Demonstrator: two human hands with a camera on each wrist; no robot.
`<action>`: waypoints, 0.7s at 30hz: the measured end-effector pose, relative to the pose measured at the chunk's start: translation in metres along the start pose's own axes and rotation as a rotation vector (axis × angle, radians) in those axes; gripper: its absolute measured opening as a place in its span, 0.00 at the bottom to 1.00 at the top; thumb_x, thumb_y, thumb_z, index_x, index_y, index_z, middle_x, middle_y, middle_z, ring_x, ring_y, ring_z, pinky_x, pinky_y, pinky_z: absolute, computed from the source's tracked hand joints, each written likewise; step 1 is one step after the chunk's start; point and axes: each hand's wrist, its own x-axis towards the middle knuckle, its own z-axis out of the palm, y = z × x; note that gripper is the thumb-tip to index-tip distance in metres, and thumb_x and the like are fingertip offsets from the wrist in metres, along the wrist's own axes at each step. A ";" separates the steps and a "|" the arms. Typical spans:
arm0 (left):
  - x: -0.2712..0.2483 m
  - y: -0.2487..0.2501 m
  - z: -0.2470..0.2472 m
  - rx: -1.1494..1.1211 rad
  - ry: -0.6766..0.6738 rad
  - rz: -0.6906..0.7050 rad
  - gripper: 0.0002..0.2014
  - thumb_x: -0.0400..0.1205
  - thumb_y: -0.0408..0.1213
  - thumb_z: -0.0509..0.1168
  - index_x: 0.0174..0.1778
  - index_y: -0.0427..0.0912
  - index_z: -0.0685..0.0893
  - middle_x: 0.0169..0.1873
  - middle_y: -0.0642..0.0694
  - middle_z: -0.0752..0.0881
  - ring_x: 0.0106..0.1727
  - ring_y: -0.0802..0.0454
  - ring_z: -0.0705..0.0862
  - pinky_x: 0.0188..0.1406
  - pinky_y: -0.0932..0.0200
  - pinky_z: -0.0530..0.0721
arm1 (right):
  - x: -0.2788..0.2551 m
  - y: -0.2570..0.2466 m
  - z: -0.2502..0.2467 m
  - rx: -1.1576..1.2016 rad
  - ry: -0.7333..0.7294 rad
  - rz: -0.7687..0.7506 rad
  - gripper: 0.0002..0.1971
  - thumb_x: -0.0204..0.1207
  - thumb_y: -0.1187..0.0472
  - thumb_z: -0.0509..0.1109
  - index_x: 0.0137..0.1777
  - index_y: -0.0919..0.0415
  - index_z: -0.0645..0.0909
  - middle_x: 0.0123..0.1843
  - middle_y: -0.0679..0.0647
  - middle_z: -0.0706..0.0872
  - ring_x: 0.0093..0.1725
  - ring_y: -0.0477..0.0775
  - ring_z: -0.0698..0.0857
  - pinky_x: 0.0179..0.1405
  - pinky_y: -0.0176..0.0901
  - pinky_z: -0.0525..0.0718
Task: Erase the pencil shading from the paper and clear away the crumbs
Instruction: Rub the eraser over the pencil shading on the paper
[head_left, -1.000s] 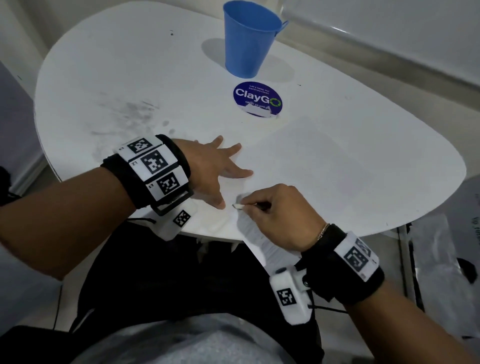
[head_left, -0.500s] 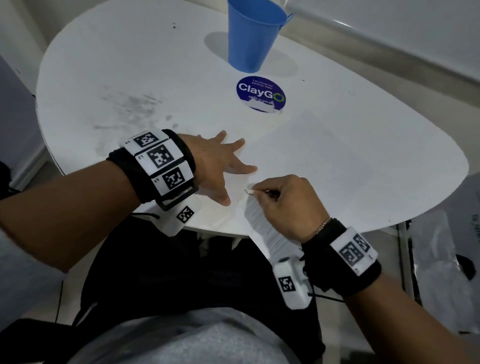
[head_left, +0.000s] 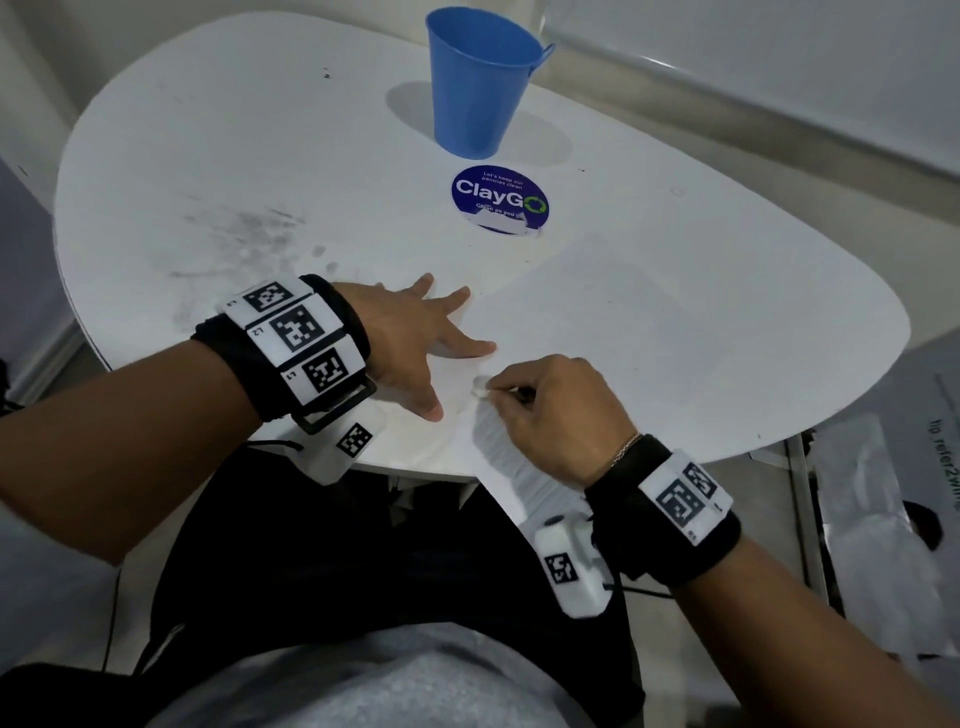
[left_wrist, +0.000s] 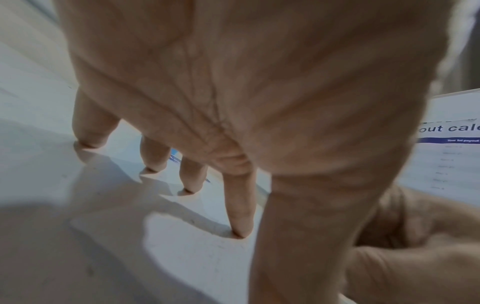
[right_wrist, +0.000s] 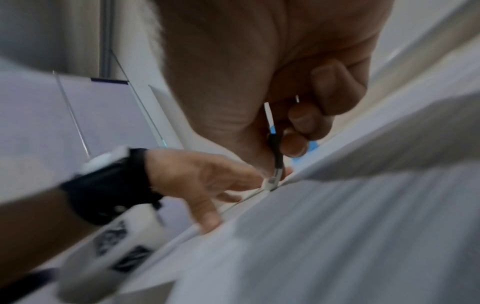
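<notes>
A white sheet of paper (head_left: 649, 332) lies on the white table (head_left: 260, 130), and its near corner hangs over the front edge. Grey pencil shading (head_left: 501, 447) covers that corner. My left hand (head_left: 415, 338) lies flat on the sheet with its fingers (left_wrist: 240, 216) spread, pressing it down. My right hand (head_left: 550, 410) pinches a small white eraser (head_left: 480, 387) and holds its tip (right_wrist: 270, 183) against the paper, just right of the left thumb. In the right wrist view the eraser wears a black sleeve. No crumbs can be made out.
A blue cup (head_left: 478, 83) stands at the back of the table, with a round ClayGo sticker (head_left: 500, 200) in front of it. Grey smudges (head_left: 249, 228) mark the table's left side. A printed sheet (head_left: 883, 493) lies on the floor at right.
The right hand has slid the eraser a little farther from the table's front edge, past the left thumb. The left hand stays flat on the paper.
</notes>
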 end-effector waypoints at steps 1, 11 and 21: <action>0.000 0.000 0.000 -0.001 -0.001 0.000 0.44 0.78 0.61 0.70 0.79 0.85 0.44 0.85 0.62 0.28 0.85 0.53 0.25 0.87 0.34 0.40 | 0.003 0.004 -0.001 0.002 0.040 0.029 0.08 0.80 0.53 0.70 0.53 0.47 0.91 0.48 0.42 0.93 0.46 0.49 0.90 0.50 0.49 0.88; -0.001 0.002 -0.001 0.032 -0.001 0.001 0.45 0.79 0.62 0.69 0.80 0.83 0.42 0.85 0.58 0.27 0.86 0.48 0.26 0.86 0.31 0.41 | 0.006 0.007 -0.006 0.009 0.041 0.044 0.08 0.79 0.55 0.71 0.52 0.50 0.92 0.48 0.44 0.93 0.46 0.47 0.90 0.52 0.43 0.87; -0.004 0.003 -0.002 0.012 0.006 -0.003 0.44 0.80 0.60 0.70 0.82 0.81 0.44 0.86 0.58 0.29 0.86 0.48 0.27 0.86 0.31 0.42 | 0.006 0.006 -0.010 -0.027 0.020 0.060 0.08 0.80 0.55 0.71 0.50 0.51 0.92 0.46 0.47 0.93 0.46 0.51 0.90 0.52 0.48 0.87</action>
